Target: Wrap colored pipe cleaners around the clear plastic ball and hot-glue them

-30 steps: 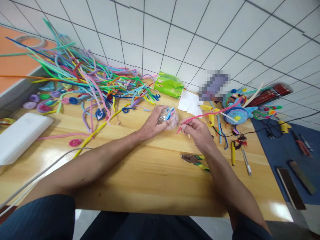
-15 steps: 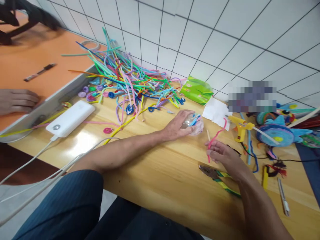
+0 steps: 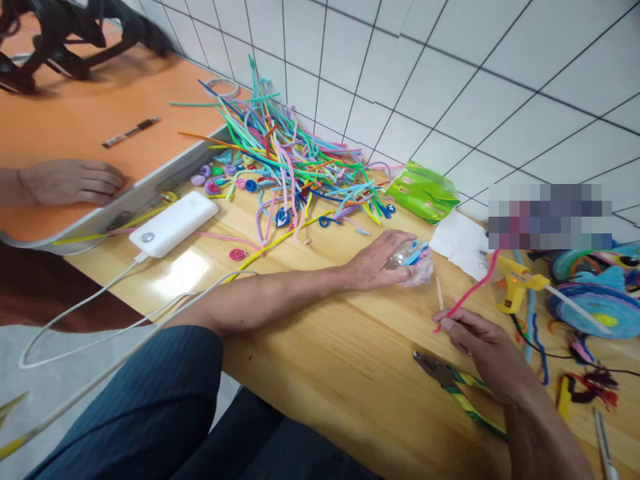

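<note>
My left hand [image 3: 377, 262] is wrapped round a clear, rounded plastic object [image 3: 411, 259] with blue and pink bits in it; its exact kind I cannot make out. Between the thumb and fingers of my right hand [image 3: 467, 331] is the lower end of a pink pipe cleaner [image 3: 470, 291], which slants up toward the wall. A short pale stick [image 3: 439, 293] lies just beyond those fingers. Pliers [image 3: 457, 387] with green and yellow handles rest on the wooden table near my right wrist. A white sheet of paper [image 3: 460, 243] lies beyond the left hand.
A large heap of coloured pipe cleaners [image 3: 300, 160] lies along the tiled wall. A yellow glue gun [image 3: 515, 283] and a blue coiled craft piece [image 3: 590, 303] stand at right. A white power bank [image 3: 175, 223] with cable is at left. Another person's hand [image 3: 75, 181] rests on the orange table.
The view has shifted, so most things appear further right. The pink pipe cleaner now looks straighter and tilts more to the upper right in my right hand. My left hand keeps its hold.
</note>
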`<state>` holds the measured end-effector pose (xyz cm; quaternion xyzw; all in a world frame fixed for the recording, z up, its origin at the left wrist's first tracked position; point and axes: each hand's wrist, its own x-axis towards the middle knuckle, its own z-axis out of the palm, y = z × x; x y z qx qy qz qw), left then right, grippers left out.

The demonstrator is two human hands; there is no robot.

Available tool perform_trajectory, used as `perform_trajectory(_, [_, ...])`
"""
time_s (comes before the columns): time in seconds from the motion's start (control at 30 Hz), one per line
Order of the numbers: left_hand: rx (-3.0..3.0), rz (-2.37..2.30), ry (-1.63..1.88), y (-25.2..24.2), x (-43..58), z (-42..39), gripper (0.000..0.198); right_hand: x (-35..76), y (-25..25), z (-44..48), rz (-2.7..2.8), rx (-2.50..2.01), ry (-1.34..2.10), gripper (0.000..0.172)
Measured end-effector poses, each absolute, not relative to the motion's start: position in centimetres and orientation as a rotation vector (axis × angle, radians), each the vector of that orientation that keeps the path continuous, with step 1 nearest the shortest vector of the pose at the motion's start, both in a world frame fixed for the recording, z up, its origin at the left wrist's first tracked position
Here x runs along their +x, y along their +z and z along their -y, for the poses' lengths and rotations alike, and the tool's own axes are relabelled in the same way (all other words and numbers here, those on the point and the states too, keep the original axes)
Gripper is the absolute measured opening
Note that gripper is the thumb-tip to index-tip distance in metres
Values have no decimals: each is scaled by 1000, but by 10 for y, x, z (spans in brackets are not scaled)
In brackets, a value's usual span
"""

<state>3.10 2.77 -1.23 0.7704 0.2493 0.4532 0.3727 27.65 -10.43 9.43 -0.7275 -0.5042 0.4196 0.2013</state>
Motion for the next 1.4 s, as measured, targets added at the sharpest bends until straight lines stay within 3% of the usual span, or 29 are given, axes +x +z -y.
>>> perform_trajectory(0.8, [1952, -687, 1121, -6, 35, -27, 64, 272, 81, 112, 1051, -1906, 1287, 53])
perform_trajectory(1.13, [1961, -704, 1108, -4, 34, -27, 62, 256, 91, 104, 908, -1762, 1336, 68])
perform_trajectory(1.4, [1979, -699, 1084, 0, 34, -25, 63, 249, 93, 87, 946, -1711, 1231, 67])
